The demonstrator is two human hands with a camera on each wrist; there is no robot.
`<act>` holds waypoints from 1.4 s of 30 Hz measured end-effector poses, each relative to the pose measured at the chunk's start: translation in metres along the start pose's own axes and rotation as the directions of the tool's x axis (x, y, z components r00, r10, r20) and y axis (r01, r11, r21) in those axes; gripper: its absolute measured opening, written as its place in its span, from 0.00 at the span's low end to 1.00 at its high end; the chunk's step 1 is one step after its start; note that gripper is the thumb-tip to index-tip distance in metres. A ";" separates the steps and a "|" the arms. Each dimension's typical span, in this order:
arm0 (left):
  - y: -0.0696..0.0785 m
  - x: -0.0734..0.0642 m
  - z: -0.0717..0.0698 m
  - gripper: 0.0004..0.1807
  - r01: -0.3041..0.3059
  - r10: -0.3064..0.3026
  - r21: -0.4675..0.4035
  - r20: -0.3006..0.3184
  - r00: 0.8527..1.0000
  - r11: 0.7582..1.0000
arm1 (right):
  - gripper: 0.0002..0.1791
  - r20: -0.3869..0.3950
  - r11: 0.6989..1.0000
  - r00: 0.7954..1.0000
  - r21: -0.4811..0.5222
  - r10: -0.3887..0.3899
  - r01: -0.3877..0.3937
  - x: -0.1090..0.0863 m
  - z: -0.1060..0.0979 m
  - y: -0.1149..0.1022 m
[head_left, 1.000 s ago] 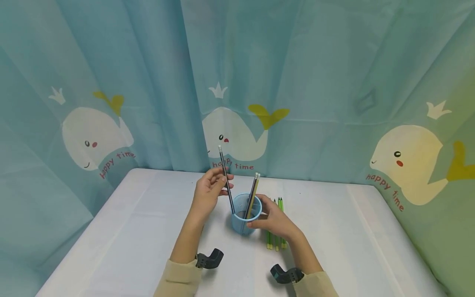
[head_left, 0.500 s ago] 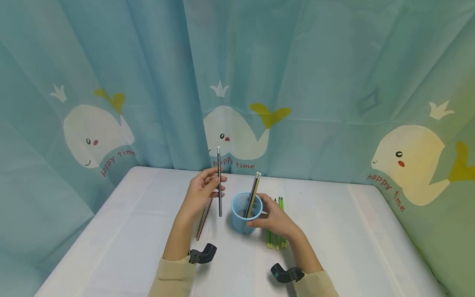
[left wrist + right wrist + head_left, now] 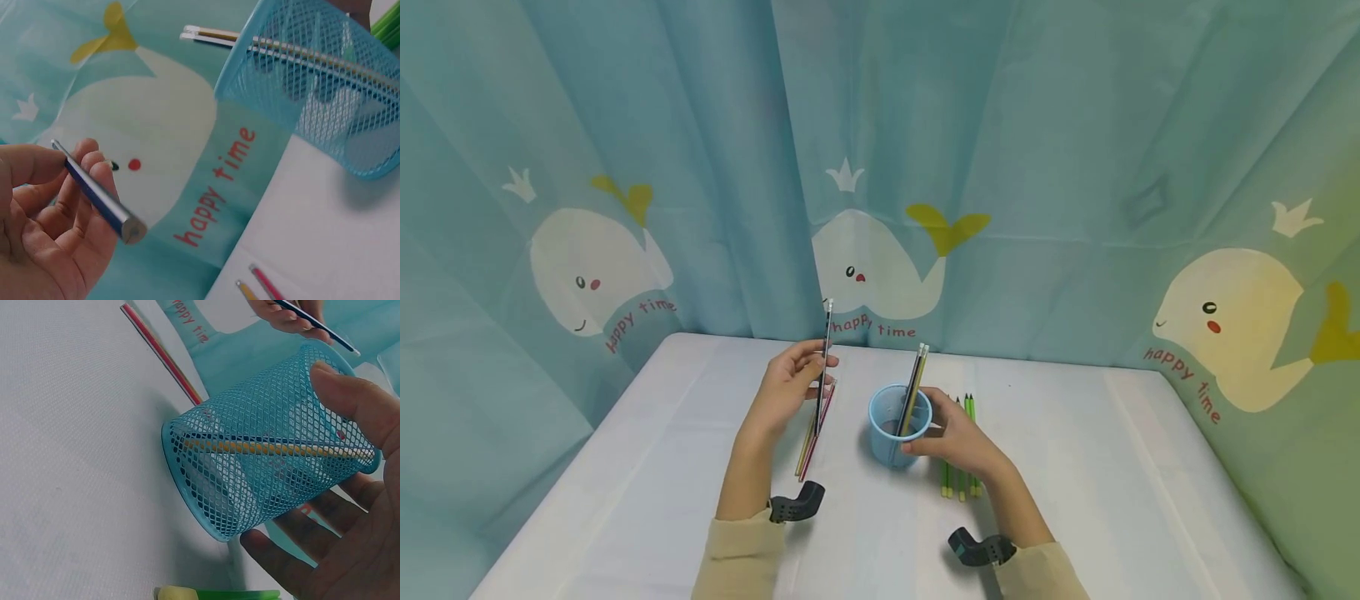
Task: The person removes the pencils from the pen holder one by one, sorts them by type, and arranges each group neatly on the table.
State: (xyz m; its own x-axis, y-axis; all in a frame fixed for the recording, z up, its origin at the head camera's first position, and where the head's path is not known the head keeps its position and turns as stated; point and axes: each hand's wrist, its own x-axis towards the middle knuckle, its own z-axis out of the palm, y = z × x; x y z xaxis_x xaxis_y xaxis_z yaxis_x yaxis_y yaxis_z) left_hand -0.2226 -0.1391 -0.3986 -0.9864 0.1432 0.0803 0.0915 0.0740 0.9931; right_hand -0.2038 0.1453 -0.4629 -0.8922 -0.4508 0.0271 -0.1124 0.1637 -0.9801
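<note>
Between thumb and fingers, my left hand (image 3: pixel 782 385) pinches a dark blue and silver striped pencil (image 3: pixel 100 197). It is held nearly upright, white-ended top up, left of the cup. My right hand (image 3: pixel 958 437) holds the side of a light blue mesh pencil cup (image 3: pixel 889 452), thumb near the rim. Two pencils (image 3: pixel 912 390), one dark and one yellowish, lean inside the cup. Below my left hand, a red pencil (image 3: pixel 808 460) and a yellowish one (image 3: pixel 245 290) lie on the table, partly hidden in the head view.
Several green pencils (image 3: pixel 961 483) lie side by side right of the cup, partly behind my right hand and wrist. The white table (image 3: pixel 1097 483) ends at a blue curtain (image 3: pixel 1060 167) printed with whales. Each wrist wears a black camera mount (image 3: pixel 799 503).
My left hand has moved left with the striped pencil, away from the cup's rim to above the red and yellowish pencils. The right hand still holds the cup in place.
</note>
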 end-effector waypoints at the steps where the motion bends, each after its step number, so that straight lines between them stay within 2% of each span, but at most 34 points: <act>1: -0.001 0.000 -0.002 0.20 0.004 -0.004 0.007 -0.009 1.000 1.000 | 0.44 0.001 1.000 1.000 0.002 -0.001 0.001 0.000 0.000 0.000; 6: -0.006 0.000 -0.011 0.20 0.034 -0.032 0.031 -0.056 0.998 0.999 | 0.44 0.001 1.000 1.000 -0.005 0.004 -0.004 0.001 0.000 0.001; 12: -0.012 -0.001 -0.018 0.21 0.075 -0.071 0.063 -0.075 0.995 0.995 | 0.44 -0.011 1.000 1.000 -0.016 0.016 -0.016 0.000 -0.001 0.000; 21: -0.020 0.000 -0.021 0.21 0.134 -0.126 0.087 -0.094 0.988 0.987 | 0.44 -0.007 1.000 1.000 -0.012 0.005 -0.005 0.000 0.000 0.001; 27: -0.032 0.003 -0.025 0.22 0.156 -0.147 0.085 -0.097 0.984 0.984 | 0.45 -0.012 1.000 1.000 -0.022 0.013 -0.013 0.000 0.000 0.001; 36: -0.045 0.007 -0.027 0.20 0.195 -0.173 0.173 -0.136 0.976 0.965 | 0.44 -0.016 1.000 1.000 -0.025 0.016 -0.017 -0.001 0.001 -0.001; 42: -0.054 0.006 -0.027 0.19 0.199 -0.173 0.213 -0.134 0.976 0.957 | 0.44 -0.014 1.000 1.000 -0.012 0.015 -0.015 -0.001 0.000 0.000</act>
State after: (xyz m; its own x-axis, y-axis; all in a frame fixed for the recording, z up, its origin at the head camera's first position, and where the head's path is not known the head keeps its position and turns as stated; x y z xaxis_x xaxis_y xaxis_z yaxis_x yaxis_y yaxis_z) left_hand -0.2376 -0.1692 -0.4494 -0.9966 -0.0059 -0.0824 -0.0802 0.3091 0.9477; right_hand -0.2027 0.1453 -0.4627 -0.9000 -0.4356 0.0149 -0.1040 0.1815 -0.9779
